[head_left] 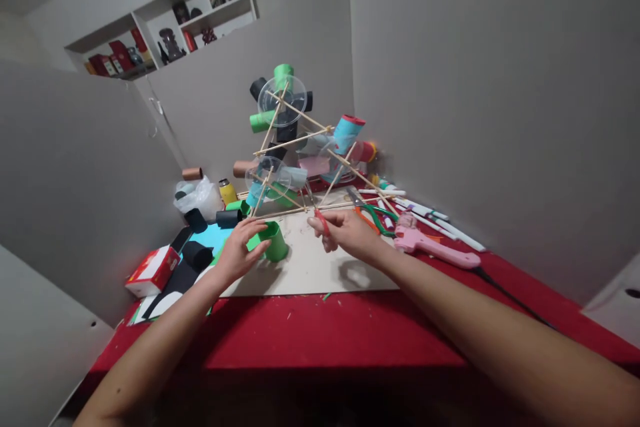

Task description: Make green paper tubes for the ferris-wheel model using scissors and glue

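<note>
In my right hand (340,230) is a pair of small scissors (323,221) with red handles. My fingers are closed round the handles, and the thin blades point up and away from me. My left hand (243,247) is open, thumb and fingers apart, beside a green paper tube (277,247) that stands upright on a pale board (320,277). Whether the fingertips touch its rim I cannot tell. Behind both hands rises a frame of wooden sticks (293,142) with clear plastic discs (295,88) and green, black, blue and brown tubes fixed round them.
A pink glue gun (435,247) with a black cord lies at the right, near green-handled scissors (383,223) and white rolled sticks (450,227). At the left are black paper tubes (197,255), a red and white box (153,270), a yellow bottle (227,192) and a plastic bag (203,197).
</note>
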A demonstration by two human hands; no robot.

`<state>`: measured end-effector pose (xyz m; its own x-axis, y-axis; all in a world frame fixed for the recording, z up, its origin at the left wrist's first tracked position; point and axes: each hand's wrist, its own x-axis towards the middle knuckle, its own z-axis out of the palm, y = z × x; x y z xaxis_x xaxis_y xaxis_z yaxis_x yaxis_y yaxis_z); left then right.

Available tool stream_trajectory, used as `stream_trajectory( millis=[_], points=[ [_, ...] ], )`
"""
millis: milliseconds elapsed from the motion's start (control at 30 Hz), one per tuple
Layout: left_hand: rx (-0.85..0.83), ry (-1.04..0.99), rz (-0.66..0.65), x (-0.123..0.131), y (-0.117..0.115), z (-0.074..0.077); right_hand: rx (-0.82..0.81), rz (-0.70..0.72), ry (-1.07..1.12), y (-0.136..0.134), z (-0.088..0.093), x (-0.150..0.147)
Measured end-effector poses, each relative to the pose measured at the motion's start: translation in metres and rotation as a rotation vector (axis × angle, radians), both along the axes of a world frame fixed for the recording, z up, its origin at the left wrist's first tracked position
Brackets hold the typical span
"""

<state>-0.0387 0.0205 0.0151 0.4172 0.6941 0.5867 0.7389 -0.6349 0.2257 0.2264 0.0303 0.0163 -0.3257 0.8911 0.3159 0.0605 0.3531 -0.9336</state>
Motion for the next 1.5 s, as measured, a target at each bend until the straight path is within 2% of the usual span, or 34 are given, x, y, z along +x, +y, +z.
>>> stream_trajectory(
  millis=[133, 233, 633, 900, 1067, 1333, 1500],
  points=[
    [0.002, 0.094, -0.023, 0.01, 0.019, -0.004, 0.025, -0.036, -0.007, 0.011, -0.021, 0.004],
    [-0.038, 0.146, -0.012, 0.016, 0.026, -0.007, 0.038, -0.028, -0.027, 0.014, -0.029, 0.007],
    [-0.153, 0.233, -0.011, 0.032, 0.027, 0.002, 0.058, 0.043, -0.063, 0.011, -0.029, 0.006],
    [-0.164, 0.287, -0.022, 0.031, 0.029, 0.007, 0.056, 0.041, -0.049, 0.008, -0.028, 0.007],
    [-0.091, 0.303, -0.044, 0.034, 0.018, 0.008, 0.031, 0.024, -0.018, 0.008, -0.027, 0.006],
    [-0.049, 0.393, -0.193, 0.059, -0.024, 0.006, -0.024, -0.003, 0.035, 0.008, -0.023, 0.005],
    [-0.064, 0.397, -0.214, 0.064, -0.023, 0.005, -0.05, 0.013, 0.031, 0.009, -0.027, 0.005]
  ],
)
